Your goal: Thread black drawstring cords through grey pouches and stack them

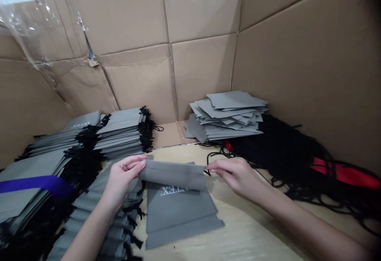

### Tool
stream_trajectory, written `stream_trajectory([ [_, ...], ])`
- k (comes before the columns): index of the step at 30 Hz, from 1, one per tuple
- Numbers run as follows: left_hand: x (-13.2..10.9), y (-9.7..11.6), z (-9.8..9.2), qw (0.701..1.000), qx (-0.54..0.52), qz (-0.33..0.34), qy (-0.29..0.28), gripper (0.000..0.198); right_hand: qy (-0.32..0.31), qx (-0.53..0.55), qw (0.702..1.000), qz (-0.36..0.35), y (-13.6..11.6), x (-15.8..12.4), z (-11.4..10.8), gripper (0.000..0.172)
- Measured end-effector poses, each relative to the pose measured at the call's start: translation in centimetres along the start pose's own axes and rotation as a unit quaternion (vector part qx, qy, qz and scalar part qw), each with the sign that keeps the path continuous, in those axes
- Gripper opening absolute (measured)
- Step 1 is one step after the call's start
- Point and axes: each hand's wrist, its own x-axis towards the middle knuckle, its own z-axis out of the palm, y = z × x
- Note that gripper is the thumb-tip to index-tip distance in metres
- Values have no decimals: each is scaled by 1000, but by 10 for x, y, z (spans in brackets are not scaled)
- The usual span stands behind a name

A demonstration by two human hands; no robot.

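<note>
My left hand (125,177) and my right hand (230,175) are both pinching the same grey fabric pouch (175,209), one at each end of its raised, folded-over band. Neither hand is spread. On the left, my fingers (135,166) lie close together along the top of the fabric at its left end, though I can't make out exactly where my thumb sits. On the right, my fingertips (212,169) press together at the band's right end, just beside a short black cord (207,172). The rest of the pouch lies flat on the pale wooden table (247,229) between my forearms, with white INTEX lettering (174,190) upside down just below the band. To my left, and touching my left wrist, are stacks of similar grey pouches (119,132) with black drawstrings bunched along their edges, and a purple band (35,184) lies across the nearest stack. Ahead and to the right sits a loose pile of grey fabric pieces (226,116). Beyond my right hand is a tangled heap of black cords (282,150) with a red strip (342,173) in it. Cardboard walls (297,54) rise around the table, and clear plastic sheeting (38,27) hangs over the far left corner.
</note>
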Motion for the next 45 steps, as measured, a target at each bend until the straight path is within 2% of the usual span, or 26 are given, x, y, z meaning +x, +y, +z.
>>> stream_trajectory([
  [4, 0, 2, -2, 1000, -12, -25, 2, 38, 5, -5, 1000, -15, 7, -2, -6, 24],
  [9, -1, 3, -3, 999, 0, -32, -11, 33, -33, -11, 999, -42, 5, -3, -6, 28],
  [12, -4, 4, -1, 999, 25, -15, -23, 29, -47, -5, 999, -12, -1, -1, -5, 24],
  [17, -6, 3, 5, 998, 56, 19, -32, 24, -61, -23, 994, 86, -14, 2, -2, 19],
  [20, -9, 2, 10, 996, 68, 34, -42, 23, -45, -8, 990, 136, -20, 4, 0, 40],
  [21, -9, 1, 11, 996, 72, 34, -44, 23, -42, 1, 989, 141, -23, 5, 0, 39],
  [24, -11, 0, 12, 996, 72, 29, -46, 23, -44, 32, 990, 132, -27, 8, 1, 15],
  [28, -10, -1, 11, 997, 51, 2, -62, 23, -60, 74, 985, 143, -26, 9, 0, 25],
  [31, -10, -3, 11, 997, 33, -12, -72, 25, -54, 89, 982, 160, -20, 7, 0, 24],
  [35, -9, -5, 12, 998, 26, -25, -54, 28, -58, 96, 981, 158, -13, 6, 3, 24],
  [41, -9, -5, 11, 995, -38, -87, -31, 32, -59, 112, 979, 162, -14, 6, 5, 26],
  [45, -8, 0, 10, 995, -34, -88, 4, 33, -62, 143, 975, 157, -13, 7, 6, 28],
])
